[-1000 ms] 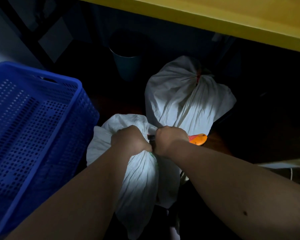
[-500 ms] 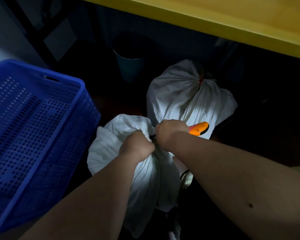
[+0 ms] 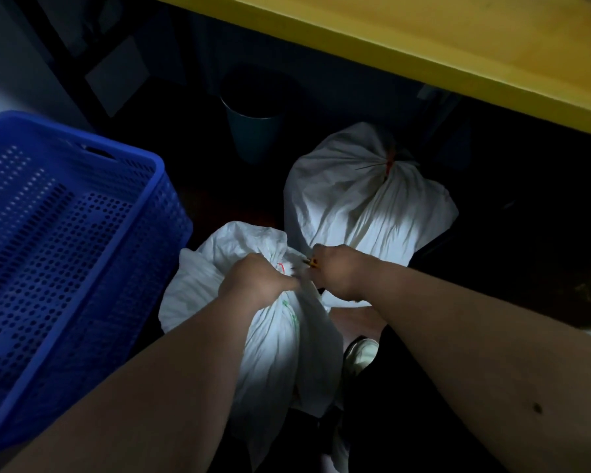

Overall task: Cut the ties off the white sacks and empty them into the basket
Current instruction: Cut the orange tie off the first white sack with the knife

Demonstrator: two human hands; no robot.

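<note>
Under the yellow surface (image 3: 406, 32) the floor is dark. My left hand (image 3: 253, 279) has its fingers curled tight around the gathered neck of the near white sack (image 3: 273, 339), beside a red tie (image 3: 281, 266). My right hand (image 3: 333, 269) is fisted round a small orange-tipped tool (image 3: 312, 262) at that neck. Behind stands the second sack (image 3: 362, 206), its red tie (image 3: 390, 162) intact. At my left sits the blue basket (image 3: 157, 165).
</note>
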